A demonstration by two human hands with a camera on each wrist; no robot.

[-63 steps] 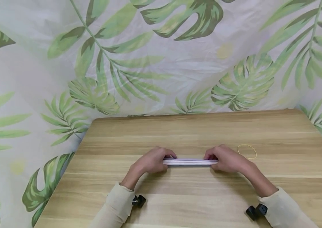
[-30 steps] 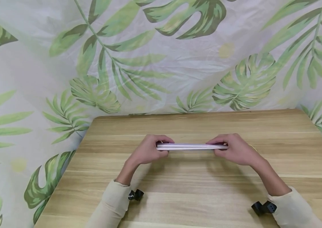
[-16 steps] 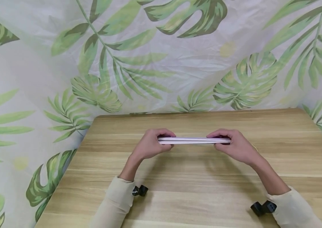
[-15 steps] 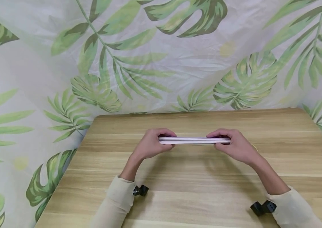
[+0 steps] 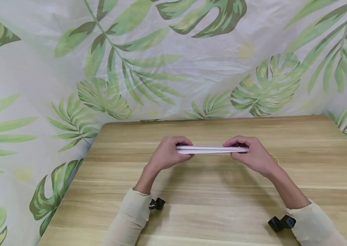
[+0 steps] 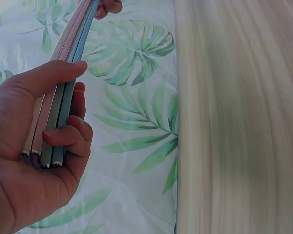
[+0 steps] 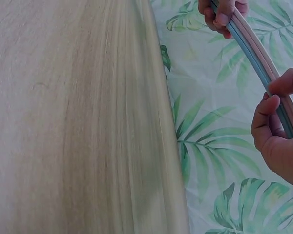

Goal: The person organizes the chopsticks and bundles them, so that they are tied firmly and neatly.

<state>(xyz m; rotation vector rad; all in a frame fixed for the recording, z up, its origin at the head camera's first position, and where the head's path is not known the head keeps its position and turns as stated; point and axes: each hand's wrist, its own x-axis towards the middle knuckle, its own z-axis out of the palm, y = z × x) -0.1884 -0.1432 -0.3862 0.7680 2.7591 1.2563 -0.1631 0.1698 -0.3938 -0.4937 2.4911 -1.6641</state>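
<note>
A flat bundle of several long, thin chopsticks [image 5: 211, 149] spans the gap between both hands, level over the table. In the left wrist view the chopsticks [image 6: 52, 109] are cream, pink, grey-green and blue, with square ends in the palm. My left hand [image 5: 168, 152] grips one end, thumb on one side and curled fingers on the other. At the opposite end my right hand [image 5: 257, 155] pinches the bundle. The right wrist view has the chopsticks [image 7: 256, 56] running between both hands. A thin yellow rubber band [image 5: 275, 159] lies partly hidden behind my right wrist.
The wooden table [image 5: 210, 212] extends beneath both forearms. Leaf-patterned cloth [image 5: 161, 75] hangs behind its far edge and along the sides. Small black devices are fixed at the left cuff [image 5: 136, 206] and right cuff [image 5: 310, 218].
Both hands have raised the chopsticks up and away from the body, and spread farther apart along them. Lately the left hand has shifted slightly right. The rubber band, earlier fully visible, is now partly covered.
</note>
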